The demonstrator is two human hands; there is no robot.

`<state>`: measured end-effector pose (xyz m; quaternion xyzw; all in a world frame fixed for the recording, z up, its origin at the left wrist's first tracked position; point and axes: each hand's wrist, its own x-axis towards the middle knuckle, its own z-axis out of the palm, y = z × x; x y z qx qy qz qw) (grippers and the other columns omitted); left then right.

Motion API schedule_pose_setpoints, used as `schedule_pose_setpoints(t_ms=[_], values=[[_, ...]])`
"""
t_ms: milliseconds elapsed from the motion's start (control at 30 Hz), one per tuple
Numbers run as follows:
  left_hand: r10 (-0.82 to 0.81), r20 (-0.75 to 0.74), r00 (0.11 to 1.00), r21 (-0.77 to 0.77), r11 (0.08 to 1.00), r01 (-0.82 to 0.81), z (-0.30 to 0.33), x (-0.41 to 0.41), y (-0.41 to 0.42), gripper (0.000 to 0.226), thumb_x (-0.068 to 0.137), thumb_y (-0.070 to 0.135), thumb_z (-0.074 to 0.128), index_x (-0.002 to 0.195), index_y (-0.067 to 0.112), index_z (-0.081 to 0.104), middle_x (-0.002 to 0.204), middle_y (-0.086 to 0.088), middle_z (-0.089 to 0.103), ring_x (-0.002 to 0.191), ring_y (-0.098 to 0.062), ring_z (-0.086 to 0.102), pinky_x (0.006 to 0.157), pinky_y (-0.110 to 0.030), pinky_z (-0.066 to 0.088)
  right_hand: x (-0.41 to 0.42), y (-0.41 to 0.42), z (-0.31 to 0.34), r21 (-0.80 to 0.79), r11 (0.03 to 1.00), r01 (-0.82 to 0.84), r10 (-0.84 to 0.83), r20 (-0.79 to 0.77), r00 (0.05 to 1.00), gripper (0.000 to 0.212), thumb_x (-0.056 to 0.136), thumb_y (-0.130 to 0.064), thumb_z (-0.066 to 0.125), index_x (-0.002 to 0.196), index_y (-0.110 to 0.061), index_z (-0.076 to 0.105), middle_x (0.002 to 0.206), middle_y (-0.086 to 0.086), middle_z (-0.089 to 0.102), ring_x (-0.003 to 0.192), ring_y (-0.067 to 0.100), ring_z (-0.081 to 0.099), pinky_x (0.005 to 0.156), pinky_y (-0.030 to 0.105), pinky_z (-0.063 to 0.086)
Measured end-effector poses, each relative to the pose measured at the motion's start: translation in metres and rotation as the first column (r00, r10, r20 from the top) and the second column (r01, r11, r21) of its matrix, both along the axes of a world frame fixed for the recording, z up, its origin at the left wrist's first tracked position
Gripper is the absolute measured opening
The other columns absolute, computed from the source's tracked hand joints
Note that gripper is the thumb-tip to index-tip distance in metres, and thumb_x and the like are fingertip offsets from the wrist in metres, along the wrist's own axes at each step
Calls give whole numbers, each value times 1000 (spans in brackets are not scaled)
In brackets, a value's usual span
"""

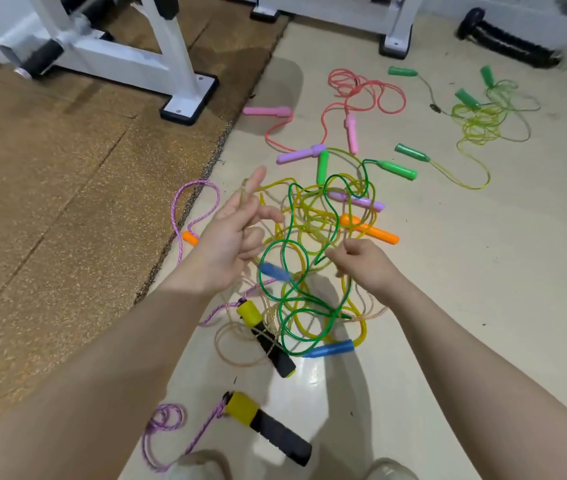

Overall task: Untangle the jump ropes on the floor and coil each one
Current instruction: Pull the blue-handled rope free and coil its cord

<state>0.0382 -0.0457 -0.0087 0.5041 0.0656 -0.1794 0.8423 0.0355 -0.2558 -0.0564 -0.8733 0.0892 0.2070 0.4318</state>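
Item: tangle of jump ropes (313, 244) on the pale floor (448, 271), directly beneath and between both hands.

Left hand (230, 237): raised above the tangle's left edge, palm turned up; index finger extended, thumb and remaining fingers (268, 213) loosely curled. A pale clear cord (245, 192) runs along the index finger; whether it is actually pinched cannot be told.

Right hand (365, 261): knuckles up, fingers curled closed, pinching a yellow cord (347, 289) that drops from them into the heap.

Under the fingers: dark green cord (285, 299) looping over yellow ones; orange handle (372, 230) just beyond the right hand's fingers; lilac handle (358, 200) further beyond; blue handle (275, 271) between the two hands; second blue handle (330, 348) nearer the person than the right hand.

Nearer the person than the left hand: yellow-and-black handle (264, 337) at the tangle's near edge, wrapped in pale cord; a matching handle (268, 424) lies apart, tied to a purple braided rope (167, 424).

Beyond the fingers, separate from the heap: pink rope (354, 95) with pink handles; well off to the right of it, a yellow-green rope bundle (482, 123) with green handles.

Left of the left hand: brown mat (67, 168) carrying a white equipment frame (171, 64). Far right, beyond the ropes: black dumbbell (507, 39).
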Motion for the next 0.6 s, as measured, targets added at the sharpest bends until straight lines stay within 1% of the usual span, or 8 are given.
schedule_pose_setpoints(t_ms=[67, 133, 200, 300, 367, 467, 533, 600], values=[[156, -62, 986, -9, 988, -157, -7, -1, 12, 39, 101, 18, 30, 136, 34, 36, 77, 3, 70, 30, 1, 19, 38, -16, 9, -2, -15, -13, -438, 893, -99, 71, -80, 994, 29, 90, -33, 49, 68, -13, 53, 85, 11, 68, 90, 29, 59, 82, 35, 43], [282, -82, 956, 53, 959, -278, -11, -1, 26, 45, 101, 18, 32, 144, 31, 27, 89, 0, 71, 30, -1, 19, 34, -13, 12, -7, -29, -24, -550, 833, -56, -44, -166, 985, 34, 92, -41, 41, 79, -14, 58, 92, 7, 69, 97, 26, 57, 98, 39, 38], [330, -77, 941, 135, 938, -318, -16, -2, 35, 55, 100, 14, 34, 148, 32, 15, 98, -1, 70, 32, -2, 19, 34, -13, 17, -12, -35, -26, -408, 911, 61, -131, -147, 980, 40, 94, -42, 40, 80, -11, 61, 89, 7, 68, 93, 27, 57, 93, 37, 41], [302, -117, 946, 112, 950, -290, -22, -9, 32, 60, 99, 9, 33, 147, 35, 9, 96, 0, 73, 34, -5, 35, 38, -14, 31, -19, -20, -12, 65, 989, 130, -132, 21, 991, 28, 97, -25, 43, 73, -16, 56, 72, 2, 60, 70, 19, 53, 67, 29, 41], [269, -138, 953, 63, 963, -262, -23, -10, 25, 55, 102, 13, 29, 148, 36, 7, 91, -2, 74, 43, -10, 56, 42, -14, 43, -19, -2, 7, 115, 981, -154, 155, 1, 988, 22, 97, -24, 43, 81, -21, 57, 75, -7, 52, 68, 8, 48, 61, 20, 37], [229, -145, 963, 20, 973, -228, -21, -6, 17, 52, 104, 20, 24, 148, 32, -1, 87, -7, 74, 59, -19, 69, 47, -17, 51, -19, 28, 25, 23, 719, -694, 676, -255, 692, 17, 93, -27, 54, 86, -21, 68, 72, -18, 54, 68, -1, 48, 65, 14, 34], [172, -149, 974, 19, 985, -171, -22, -5, 14, 52, 104, 21, 23, 148, 33, -2, 89, -11, 74, 72, -24, 72, 58, -25, 57, -20, 45, 36, 73, 616, -785, 759, -322, 566, 16, 88, -28, 61, 84, -17, 72, 66, -12, 58, 65, 1, 49, 68, 17, 38], [107, -167, 980, 26, 994, -104, -26, -7, 11, 53, 104, 22, 22, 147, 38, -4, 96, -12, 73, 86, -27, 71, 72, -36, 59, -18, 53, 54, 187, 620, -762, 780, -243, 576, 14, 87, -26, 63, 86, -16, 74, 71, -10, 67, 67, -3, 53, 69, 12, 40]])
